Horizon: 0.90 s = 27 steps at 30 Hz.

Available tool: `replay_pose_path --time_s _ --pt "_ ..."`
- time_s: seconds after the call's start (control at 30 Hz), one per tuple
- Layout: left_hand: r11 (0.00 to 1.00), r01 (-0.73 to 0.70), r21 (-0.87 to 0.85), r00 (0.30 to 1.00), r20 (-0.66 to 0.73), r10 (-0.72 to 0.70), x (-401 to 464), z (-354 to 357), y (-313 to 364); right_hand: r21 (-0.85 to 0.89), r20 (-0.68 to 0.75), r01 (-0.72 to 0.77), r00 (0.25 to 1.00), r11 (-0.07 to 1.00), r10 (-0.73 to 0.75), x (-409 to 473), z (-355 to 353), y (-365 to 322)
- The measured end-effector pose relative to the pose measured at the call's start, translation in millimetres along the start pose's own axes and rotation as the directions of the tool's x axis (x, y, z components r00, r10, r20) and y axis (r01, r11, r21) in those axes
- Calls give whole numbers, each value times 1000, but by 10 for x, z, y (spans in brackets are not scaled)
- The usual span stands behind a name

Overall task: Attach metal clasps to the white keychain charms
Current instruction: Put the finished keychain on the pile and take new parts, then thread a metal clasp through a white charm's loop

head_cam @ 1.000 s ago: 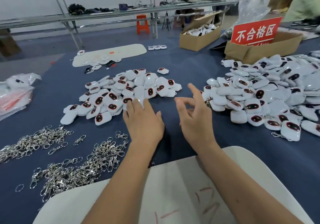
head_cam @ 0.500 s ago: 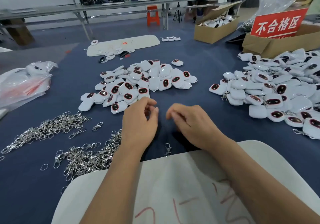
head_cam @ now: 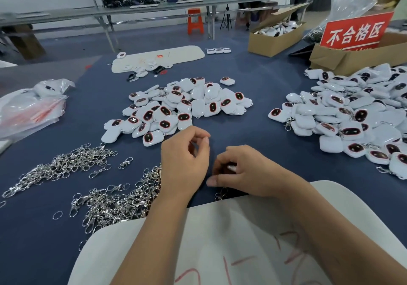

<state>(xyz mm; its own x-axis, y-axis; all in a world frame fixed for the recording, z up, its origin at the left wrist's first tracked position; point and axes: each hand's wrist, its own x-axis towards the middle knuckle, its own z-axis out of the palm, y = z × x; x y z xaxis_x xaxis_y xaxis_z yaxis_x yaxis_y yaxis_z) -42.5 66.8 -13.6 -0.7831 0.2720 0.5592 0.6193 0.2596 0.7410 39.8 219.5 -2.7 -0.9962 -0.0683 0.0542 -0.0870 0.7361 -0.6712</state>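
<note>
Right now I have both hands working close together over the bare blue stretch of table [head_cam: 253, 135] near its front edge, just beyond the white board [head_cam: 220, 240] that lies under my forearms. My left hand [head_cam: 184, 152] has its fingers curled in toward the thumb as if pinching something small, but whatever sits between them is too tiny for me to make out, so I cannot tell whether it holds anything. My right hand [head_cam: 244, 172] is curled low on the cloth, and a metal clasp [head_cam: 220, 194] pokes out from under it by the board's edge; whether the fingers grip it or only cover it is hidden. I judge the layout is meant to keep every reach short: the loose metal clasps [head_cam: 114, 201] are heaped on the left toward the front edge, the unclasped white keychain charms [head_cam: 180, 108] are piled at the middle just beyond my left hand, and the finished charms [head_cam: 343, 119], clasps showing among them, are banked against the right edge. At the far right corner stands a cardboard box [head_cam: 343, 57] with a red sign [head_cam: 356, 33], and a plastic bag [head_cam: 33, 106] sits at the left edge.
</note>
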Motion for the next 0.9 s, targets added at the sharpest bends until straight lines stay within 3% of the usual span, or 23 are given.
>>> replay_pose_path --time_s 0.07,0.17,0.27,0.43,0.5,0.8,0.9 --pt "1000 8 -20 999 47 -7 8 9 7 179 -208 43 978 983 -5 3 17 61" --pt "996 8 87 953 301 -34 -13 7 6 386 -525 80 838 919 148 15 -17 158" --pt "972 -55 227 856 511 -71 -5 -17 39 487 -543 56 801 872 252 30 -12 220" --pt "982 21 188 623 765 -160 113 -198 130 373 -536 11 819 928 206 47 35 229" --pt "981 21 195 568 805 -172 137 -244 157 362 -544 8 814 932 205 43 31 224" --pt "973 69 218 618 757 -213 179 -218 114 404 -545 14 807 915 228 39 27 195" --pt "972 136 191 733 641 -228 183 -199 76 365 -530 12 824 931 197 39 43 208"
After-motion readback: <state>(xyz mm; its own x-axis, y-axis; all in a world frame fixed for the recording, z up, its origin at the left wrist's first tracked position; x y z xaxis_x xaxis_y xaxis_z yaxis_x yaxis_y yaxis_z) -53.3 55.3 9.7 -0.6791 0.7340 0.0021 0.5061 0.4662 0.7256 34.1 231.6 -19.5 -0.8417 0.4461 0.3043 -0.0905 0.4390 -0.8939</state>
